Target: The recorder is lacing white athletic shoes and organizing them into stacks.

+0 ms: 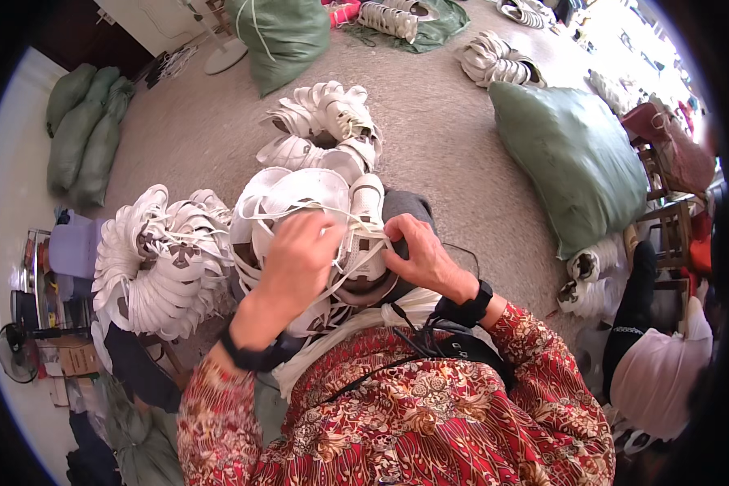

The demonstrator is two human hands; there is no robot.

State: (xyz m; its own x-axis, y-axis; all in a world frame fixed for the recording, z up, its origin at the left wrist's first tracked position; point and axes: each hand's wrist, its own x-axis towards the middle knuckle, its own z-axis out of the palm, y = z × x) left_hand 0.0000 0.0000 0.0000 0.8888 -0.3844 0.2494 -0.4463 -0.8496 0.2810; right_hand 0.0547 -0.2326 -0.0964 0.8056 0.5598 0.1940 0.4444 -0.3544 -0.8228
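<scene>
Bright daylight, glare upper right (fisheye edges bend, dark rim), sharp centre.

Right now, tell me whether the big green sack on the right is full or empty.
Full: the sack bulges, rounded and taut, on the floor.

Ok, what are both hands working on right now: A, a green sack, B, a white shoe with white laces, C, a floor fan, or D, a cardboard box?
B: the left hand and right hand both grip the white shoe and its laces in the lap.
</scene>
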